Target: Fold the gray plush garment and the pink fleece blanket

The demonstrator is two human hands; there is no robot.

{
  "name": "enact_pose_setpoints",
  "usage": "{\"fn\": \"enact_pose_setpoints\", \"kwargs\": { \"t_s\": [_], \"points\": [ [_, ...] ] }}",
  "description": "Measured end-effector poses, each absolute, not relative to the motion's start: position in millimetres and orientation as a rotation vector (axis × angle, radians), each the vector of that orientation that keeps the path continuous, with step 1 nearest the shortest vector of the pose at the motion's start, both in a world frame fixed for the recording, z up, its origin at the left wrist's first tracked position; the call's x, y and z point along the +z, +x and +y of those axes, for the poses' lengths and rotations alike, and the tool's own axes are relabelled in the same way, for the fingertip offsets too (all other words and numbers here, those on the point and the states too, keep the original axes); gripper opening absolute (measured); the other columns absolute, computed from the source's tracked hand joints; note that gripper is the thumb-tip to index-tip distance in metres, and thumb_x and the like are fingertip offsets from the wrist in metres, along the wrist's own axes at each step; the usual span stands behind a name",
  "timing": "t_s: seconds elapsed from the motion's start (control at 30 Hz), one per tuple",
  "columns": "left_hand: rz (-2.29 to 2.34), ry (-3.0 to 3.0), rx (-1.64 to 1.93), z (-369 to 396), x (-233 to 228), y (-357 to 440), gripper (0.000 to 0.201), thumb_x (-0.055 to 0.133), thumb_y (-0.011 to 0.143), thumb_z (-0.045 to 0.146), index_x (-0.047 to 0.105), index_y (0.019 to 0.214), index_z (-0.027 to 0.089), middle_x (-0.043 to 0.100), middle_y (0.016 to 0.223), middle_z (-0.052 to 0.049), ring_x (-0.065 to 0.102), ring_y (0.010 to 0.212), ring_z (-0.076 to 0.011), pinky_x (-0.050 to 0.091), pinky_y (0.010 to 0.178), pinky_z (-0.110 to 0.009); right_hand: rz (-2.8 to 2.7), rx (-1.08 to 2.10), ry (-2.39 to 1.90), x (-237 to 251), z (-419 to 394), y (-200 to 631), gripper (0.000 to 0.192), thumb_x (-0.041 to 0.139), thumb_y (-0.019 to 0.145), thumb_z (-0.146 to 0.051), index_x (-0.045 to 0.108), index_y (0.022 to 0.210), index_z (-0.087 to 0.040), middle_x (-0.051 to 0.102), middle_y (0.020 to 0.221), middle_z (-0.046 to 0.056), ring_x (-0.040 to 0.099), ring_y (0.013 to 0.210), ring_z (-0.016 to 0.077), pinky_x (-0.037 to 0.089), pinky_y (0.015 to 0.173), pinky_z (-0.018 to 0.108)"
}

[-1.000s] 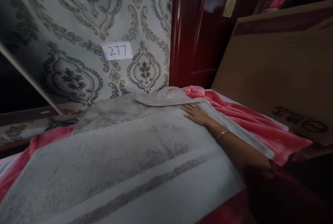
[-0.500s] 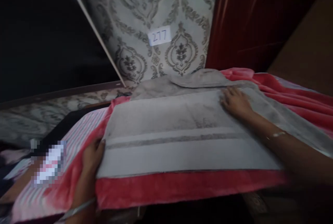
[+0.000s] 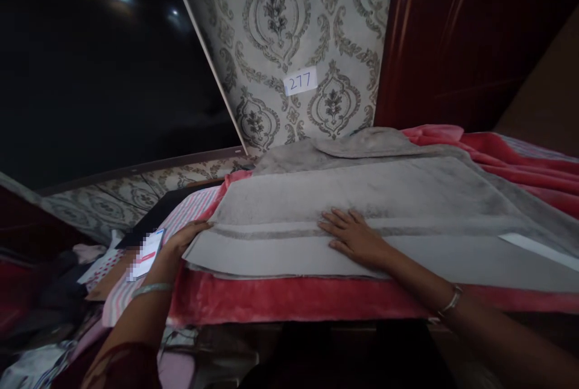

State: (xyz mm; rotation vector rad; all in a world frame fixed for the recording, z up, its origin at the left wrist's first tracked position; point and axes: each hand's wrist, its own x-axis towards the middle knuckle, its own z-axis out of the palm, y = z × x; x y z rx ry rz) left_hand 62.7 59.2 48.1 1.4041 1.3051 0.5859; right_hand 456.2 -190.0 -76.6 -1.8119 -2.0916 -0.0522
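Note:
A grey plush towel point(image 3: 280, 196) with a smooth band along its near side lies folded in layers on a red plush blanket point(image 3: 289, 301). My left hand point(image 3: 187, 238) is at the towel's left edge, its fingertips closed over the border. Just below that hand, the layers at the near corner spread slightly apart. My right hand point(image 3: 355, 238) rests palm down on the towel near its middle, fingers spread across the darker stripe. Behind, a loose grey fold point(image 3: 375, 142) is bunched up.
A lit phone point(image 3: 148, 256) lies on striped pink cloth point(image 3: 190, 211) by my left forearm. A large dark screen point(image 3: 104, 75) stands at back left. Patterned wallpaper bears a paper label point(image 3: 301, 81) reading 277. A dark red panel point(image 3: 429, 39) rises at back right.
My right hand has moved from the towel's far right part toward its near middle. My left hand stays at the left edge, now farther up it. The camera view has shifted.

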Motion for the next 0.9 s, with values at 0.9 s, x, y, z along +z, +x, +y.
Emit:
{"fn": "enact_pose_setpoints", "kwargs": {
  "t_s": [0.9],
  "points": [
    [0.638,2.15,0.659,-53.7,-0.3,342.8,0.03,0.062,0.08,0.022,0.075,0.106,0.018,0.071,0.081,-0.004,0.067,0.075,-0.0176,0.055,0.076,-0.031,-0.589,0.889,-1.13,-73.0,-172.4,509.2,0.053,0.067,0.078,-0.041,0.058,0.128,-0.022,0.076,0.095,0.007,0.074,0.087,0.0268,0.06,0.081,0.043]
  ]
}}
